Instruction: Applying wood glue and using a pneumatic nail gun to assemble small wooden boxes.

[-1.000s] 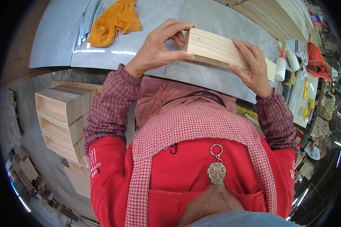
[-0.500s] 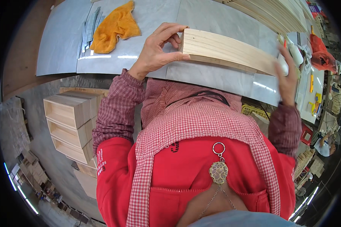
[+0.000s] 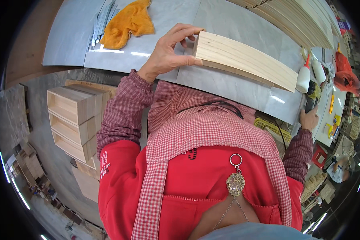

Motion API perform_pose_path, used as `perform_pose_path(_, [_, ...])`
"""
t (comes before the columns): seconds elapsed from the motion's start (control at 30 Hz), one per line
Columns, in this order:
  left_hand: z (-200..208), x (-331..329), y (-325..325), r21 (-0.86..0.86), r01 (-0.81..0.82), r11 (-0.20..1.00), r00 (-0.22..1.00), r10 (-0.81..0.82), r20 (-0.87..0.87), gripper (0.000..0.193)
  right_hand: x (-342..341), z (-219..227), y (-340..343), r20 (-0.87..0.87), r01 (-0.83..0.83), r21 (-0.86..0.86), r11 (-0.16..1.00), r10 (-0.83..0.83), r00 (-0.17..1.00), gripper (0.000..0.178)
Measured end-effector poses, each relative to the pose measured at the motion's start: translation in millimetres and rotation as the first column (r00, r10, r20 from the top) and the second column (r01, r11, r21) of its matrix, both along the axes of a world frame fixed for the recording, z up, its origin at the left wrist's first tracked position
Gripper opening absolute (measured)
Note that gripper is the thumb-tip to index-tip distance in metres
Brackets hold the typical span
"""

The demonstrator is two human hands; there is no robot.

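Observation:
My left hand [image 3: 171, 52] grips the left end of a long, pale wooden box [image 3: 244, 56], thumb on the near edge and fingers at the far edge. The box lies over the grey tabletop, slanting down to the right; its inside is hidden. Off to the right, my right hand [image 3: 309, 119] is closed around the dark handle of a black and yellow tool [image 3: 314, 91]; its exact kind is unclear. Beside that tool stand a white glue bottle with a red nozzle [image 3: 303, 79] and another white bottle [image 3: 318, 71].
An orange cloth [image 3: 130, 23] and thin metal strips [image 3: 104, 20] lie at the far left of the grey table [image 3: 228, 86]. Long wooden boards [image 3: 292, 20] are stacked at the back. Open wooden boxes [image 3: 70, 106] are piled at lower left. A red plastic bag [image 3: 345, 76] sits at right.
My right hand has left the box's right end and moved down and right to the black and yellow tool. My left hand keeps its hold on the box.

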State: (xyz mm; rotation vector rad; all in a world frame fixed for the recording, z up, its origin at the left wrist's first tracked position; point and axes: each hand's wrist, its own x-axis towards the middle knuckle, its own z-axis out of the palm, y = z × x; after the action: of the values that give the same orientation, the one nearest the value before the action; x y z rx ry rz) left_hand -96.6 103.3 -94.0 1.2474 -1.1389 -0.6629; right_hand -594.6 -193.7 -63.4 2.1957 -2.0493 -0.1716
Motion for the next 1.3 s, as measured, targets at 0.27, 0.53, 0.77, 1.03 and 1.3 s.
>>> perform_pose_path(0.27, [-5, -2, -1, -0.031, -0.046, 0.998, 0.999, 0.047, 0.014, 0.066, 13, 60, -28, 0.292, 0.117, 0.263, 0.958, -0.195, 0.936, 0.045])
perform_pose_path(0.53, [-10, -2, -2, -0.071, -0.086, 0.994, 0.996, 0.088, 0.033, 0.064, 142, 194, 99, 0.722, -0.181, 0.190, 0.965, -0.012, 0.692, 0.020])
perform_pose_path(0.77, [-13, -1, -6, -0.120, -0.091, 0.989, 0.995, 0.094, 0.021, 0.061, 273, 225, 150, 0.466, -0.278, 0.519, 0.808, 0.005, 0.885, 0.014])
perform_pose_path(1.03, [-10, -3, -5, -0.120, -0.083, 0.989, 0.996, 0.087, 0.024, 0.060, 328, 205, 158, 0.459, -0.426, 0.673, 0.605, 0.111, 0.882, 0.016])
perform_pose_path(1.3, [-10, -2, -6, -0.134, -0.075, 0.988, 0.997, 0.074, -0.009, 0.059, 341, 196, 157, 0.534, -0.526, 0.626, 0.576, 0.175, 0.827, 0.026])
